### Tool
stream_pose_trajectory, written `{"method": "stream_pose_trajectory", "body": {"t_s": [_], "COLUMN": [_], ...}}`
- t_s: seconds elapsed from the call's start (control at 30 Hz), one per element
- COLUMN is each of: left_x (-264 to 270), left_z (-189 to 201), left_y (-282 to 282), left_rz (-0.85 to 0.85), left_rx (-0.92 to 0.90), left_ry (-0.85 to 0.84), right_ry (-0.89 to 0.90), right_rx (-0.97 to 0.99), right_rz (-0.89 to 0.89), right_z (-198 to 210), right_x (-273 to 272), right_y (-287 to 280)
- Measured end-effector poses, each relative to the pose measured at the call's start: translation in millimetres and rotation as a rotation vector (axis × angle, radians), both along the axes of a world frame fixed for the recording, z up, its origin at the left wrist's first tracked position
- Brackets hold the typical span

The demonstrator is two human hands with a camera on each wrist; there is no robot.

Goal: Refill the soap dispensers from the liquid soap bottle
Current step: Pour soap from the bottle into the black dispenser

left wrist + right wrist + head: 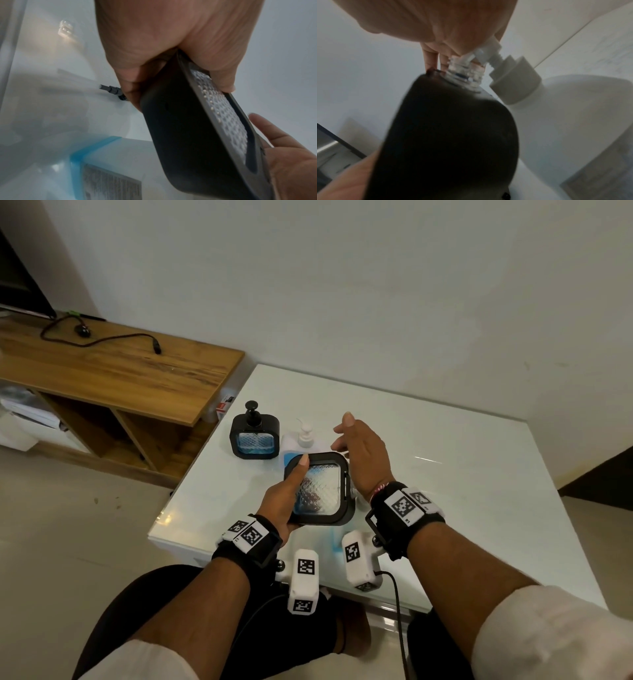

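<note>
A full black square pump dispenser (pixel 254 436) stood at ten o'clock on the worktop (pixel 445 474). The left hand (pixel 286 498) clamped the black-framed clear dispenser (pixel 318 491) tilted, pump off, presumably for refilling; the right hand (pixel 363 453) hovered with fingers loose toward the white soap bottle (pixel 301 440).

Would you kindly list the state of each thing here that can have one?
Black square soap dispenser with clear patterned window: held tilted above the table, pump off, threaded neck bare, looks nearly empty.
Second black square dispenser: upright, pump on, blue soap inside.
White liquid soap bottle: upright, pump on.
Left hand: grips the tilted dispenser.
Right hand: open, holding nothing.
</note>
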State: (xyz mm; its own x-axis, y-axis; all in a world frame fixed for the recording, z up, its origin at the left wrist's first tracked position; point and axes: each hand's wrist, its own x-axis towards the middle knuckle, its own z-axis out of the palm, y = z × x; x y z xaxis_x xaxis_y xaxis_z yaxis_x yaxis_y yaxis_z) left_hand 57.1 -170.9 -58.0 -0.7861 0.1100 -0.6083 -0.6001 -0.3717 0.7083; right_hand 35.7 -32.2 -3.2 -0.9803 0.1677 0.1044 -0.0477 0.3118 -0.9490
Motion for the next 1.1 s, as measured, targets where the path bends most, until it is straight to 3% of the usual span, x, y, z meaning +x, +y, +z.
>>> {"method": "stream_pose_trajectory", "body": {"t_s": [0.23, 0.47, 0.7, 0.93, 1.1], "left_x": [2.8, 2.5, 1.6, 1.1, 1.9], "left_z": [5.4, 6.6, 4.0, 2.0, 0.4], "left_y": [3.9, 3.2, 2.5, 2.7, 1.7], "left_rz": [0.005, 0.009, 0.020, 0.009, 0.015], "left_rx": [0.008, 0.006, 0.002, -0.002, -0.018], "left_ry": [-0.006, -0.016, -0.013, -0.001, 0.003], "right_ry": [-0.024, -0.007, -0.024, 0.023, -0.017], "right_rx": [-0.049, 0.056, -0.052, 0.169, 0.059], "right_rz": [0.042, 0.052, 0.032, 0.061, 0.043], "right_z": [5.1, -0.6, 5.7, -3.0, 0.8], "right_x": [2.3, 0.7, -0.6, 0.3, -2.0], "right_y": [-1.1, -0.2, -0.9, -0.9, -1.5]}}
